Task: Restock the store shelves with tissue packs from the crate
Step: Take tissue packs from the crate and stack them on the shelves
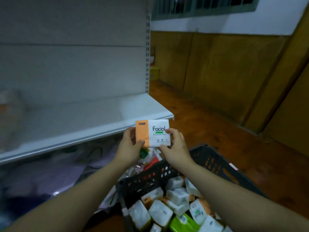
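- At the far left of the frame we saw a wrapped item (10, 106) on the shelf, too blurred to name.
- The shelf (93, 121) was smooth white metal. Its rounded front lip ran from lower left up to a squared corner near frame centre, and a broad stretch of its flat top showed between the blurred item and that corner.
- A slotted steel upright (147, 56) edged the grey back panel (75, 64).
- The left hand (129, 144) gripped the pack's orange left end, with thumb and fingers curled round it.
- The tissue pack (153, 133) was a flat rectangle in glossy white-and-orange wrap printed "Facial". It stood upright between both hands, just below the shelf's corner and above the crate's far rim.
- The right hand (175, 146) pinched the pack's right edge, with a fingertip on the front and the thumb at the lower corner.
- The crate (217, 163) was black plastic with lattice walls. It sat at lower centre-right and held jumbled packs (175, 198), among them a green pack (182, 223).
- On the right, glossy reddish floorboards (217, 123) lay open beside the crate, up to a brown panelled wall (225, 67).
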`<action>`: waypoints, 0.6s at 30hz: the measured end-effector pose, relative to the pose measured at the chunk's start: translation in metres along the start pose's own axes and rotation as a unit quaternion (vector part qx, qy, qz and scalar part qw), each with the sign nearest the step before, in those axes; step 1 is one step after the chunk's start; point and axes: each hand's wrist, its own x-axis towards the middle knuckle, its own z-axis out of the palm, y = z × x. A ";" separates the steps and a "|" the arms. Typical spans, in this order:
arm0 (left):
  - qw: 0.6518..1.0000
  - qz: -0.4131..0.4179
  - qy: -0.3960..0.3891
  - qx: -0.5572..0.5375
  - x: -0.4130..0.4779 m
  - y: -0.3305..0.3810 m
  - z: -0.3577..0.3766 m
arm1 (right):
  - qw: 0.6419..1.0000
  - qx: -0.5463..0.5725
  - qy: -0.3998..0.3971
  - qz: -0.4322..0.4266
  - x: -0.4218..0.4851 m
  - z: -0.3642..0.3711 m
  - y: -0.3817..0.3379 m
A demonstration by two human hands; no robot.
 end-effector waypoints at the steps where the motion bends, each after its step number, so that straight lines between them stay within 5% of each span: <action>1: 1.000 0.006 0.003 0.001 -0.001 0.007 -0.017 | 1.000 0.003 -0.004 -0.011 0.003 0.010 -0.013; 18: 0.952 0.058 0.251 0.164 -0.035 0.031 -0.316 | 0.976 0.018 -0.139 -0.168 -0.010 0.249 -0.203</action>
